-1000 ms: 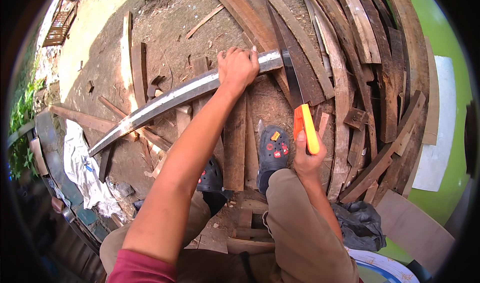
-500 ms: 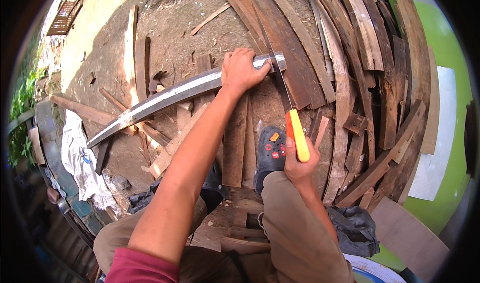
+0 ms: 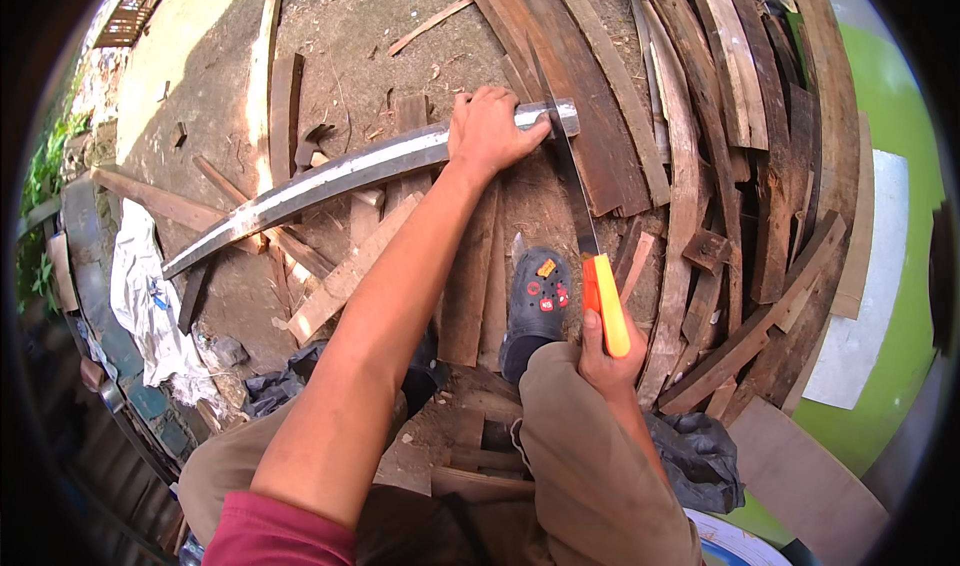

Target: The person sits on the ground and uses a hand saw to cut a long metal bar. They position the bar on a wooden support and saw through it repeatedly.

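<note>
A long painted beam (image 3: 330, 172), grey with a white stripe along it, lies slantwise across other boards, its right end raised. My left hand (image 3: 488, 136) grips it near that right end, fingers over the far edge and thumb pointing along the top toward the blade. My right hand (image 3: 608, 364) is closed round the yellow and orange handle of a handsaw (image 3: 612, 311). The saw's dark blade crosses the beam just right of my left thumb, its tip pointing away from me. I cannot make out how deep any cut is.
Wide brown planks (image 3: 590, 96) lie beyond the beam's right end. A pile of old boards (image 3: 690, 166) fills the right side. My dark clog (image 3: 538, 296) is below the blade. A hammer (image 3: 312, 151) lies behind the beam; a white cloth (image 3: 148, 296) is at left.
My right hand has drawn the saw back toward me, so the handle sits nearer my knee. My left hand stays on the beam. The whole view has shifted slightly.
</note>
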Motion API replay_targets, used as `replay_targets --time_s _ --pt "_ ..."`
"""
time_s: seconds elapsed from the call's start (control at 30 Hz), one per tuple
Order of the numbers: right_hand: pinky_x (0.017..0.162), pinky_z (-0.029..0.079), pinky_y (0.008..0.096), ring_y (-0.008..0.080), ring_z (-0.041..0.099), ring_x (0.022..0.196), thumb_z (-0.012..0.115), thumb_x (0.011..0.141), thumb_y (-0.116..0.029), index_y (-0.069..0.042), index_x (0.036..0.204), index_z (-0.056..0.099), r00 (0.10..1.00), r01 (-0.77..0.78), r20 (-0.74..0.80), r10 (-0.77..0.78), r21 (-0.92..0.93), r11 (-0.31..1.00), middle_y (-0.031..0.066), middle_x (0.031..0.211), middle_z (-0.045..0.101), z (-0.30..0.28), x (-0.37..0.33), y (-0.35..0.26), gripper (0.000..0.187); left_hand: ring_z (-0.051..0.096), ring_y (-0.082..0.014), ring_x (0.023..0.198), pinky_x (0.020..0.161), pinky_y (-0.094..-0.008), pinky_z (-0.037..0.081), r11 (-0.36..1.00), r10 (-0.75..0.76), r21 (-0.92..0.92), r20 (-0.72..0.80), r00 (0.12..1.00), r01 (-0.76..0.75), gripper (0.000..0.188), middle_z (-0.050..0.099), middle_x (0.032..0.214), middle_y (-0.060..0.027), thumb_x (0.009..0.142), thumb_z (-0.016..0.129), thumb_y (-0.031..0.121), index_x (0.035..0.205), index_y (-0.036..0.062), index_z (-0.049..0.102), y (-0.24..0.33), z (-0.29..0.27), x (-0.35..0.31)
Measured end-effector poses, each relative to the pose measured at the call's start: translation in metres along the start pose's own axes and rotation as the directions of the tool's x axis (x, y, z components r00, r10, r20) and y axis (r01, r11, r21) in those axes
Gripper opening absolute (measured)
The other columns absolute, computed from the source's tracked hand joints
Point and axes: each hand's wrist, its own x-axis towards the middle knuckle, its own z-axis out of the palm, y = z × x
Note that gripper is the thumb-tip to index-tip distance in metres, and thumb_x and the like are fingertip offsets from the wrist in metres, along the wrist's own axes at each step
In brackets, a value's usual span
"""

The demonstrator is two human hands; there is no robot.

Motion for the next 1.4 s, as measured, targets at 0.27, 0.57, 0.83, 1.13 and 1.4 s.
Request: replay_targets --time_s 0.27,0.57,0.83,1.13,1.4 --pt "0.051 0.046 0.0303 0.0141 0.062 0.053 0.069 0.094 -0.009 0.003 0.091 0.068 0.990 -0.144 0.004 0.144 0.050 0.988 0.0072 0.061 0.061 0.007 0.003 -0.007 0.012 0.060 -0.0256 0.113 0.100 -0.0443 0.037 1.000 -0.016 -0.014 0.054 0.998 0.017 0.060 0.071 0.107 -0.0133 0.077 0.066 0.057 0.092 -0.0006 0.075 0.006 -0.003 0.001" --pt "0.055 0.048 0.0284 0.0124 0.063 0.058 0.068 0.094 -0.009 0.004 0.094 0.070 0.989 -0.150 0.015 0.150 0.014 0.989 0.0081 0.063 0.064 0.028 0.050 -0.021 0.013 0.058 -0.0255 0.119 0.108 -0.0496 0.033 0.998 -0.036 0.047 0.086 0.996 0.033 0.071 0.070 0.112 -0.0136 0.078 0.065 0.063 0.103 -0.0024 0.074 0.004 -0.001 0.001" --pt "0.059 0.052 0.0279 0.0132 0.068 0.064 0.068 0.094 -0.008 0.006 0.096 0.070 0.989 -0.150 0.021 0.150 0.001 0.989 0.0085 0.067 0.067 0.000 -0.004 -0.018 0.014 0.057 -0.0250 0.122 0.108 -0.0498 0.033 0.996 -0.051 0.080 0.119 0.992 0.042 0.070 0.070 0.115 -0.0135 0.080 0.063 0.063 0.105 -0.0022 0.073 0.007 -0.002 -0.003" --pt "0.055 0.049 0.0298 0.0121 0.064 0.059 0.067 0.094 -0.005 0.008 0.096 0.069 0.996 -0.083 -0.018 0.083 -0.012 0.996 0.0094 0.065 0.064 0.007 0.002 -0.015 0.013 0.060 -0.0249 0.112 0.098 -0.0475 0.038 0.995 -0.078 0.060 0.063 0.995 0.074 0.044 0.070 0.110 -0.0101 0.097 0.048 0.038 0.095 0.0041 0.075 0.006 0.003 0.002" --pt "0.048 0.040 0.0296 0.0073 0.051 0.053 0.067 0.096 -0.010 0.005 0.090 0.068 0.996 -0.058 -0.060 0.062 0.067 0.996 0.0046 0.059 0.057 0.042 0.061 -0.009 0.016 0.061 -0.0290 0.112 0.095 -0.0503 0.039 0.988 -0.055 0.149 0.047 0.997 0.047 0.040 0.069 0.112 -0.0122 0.100 0.043 0.029 0.097 0.0034 0.074 0.012 0.001 0.002"
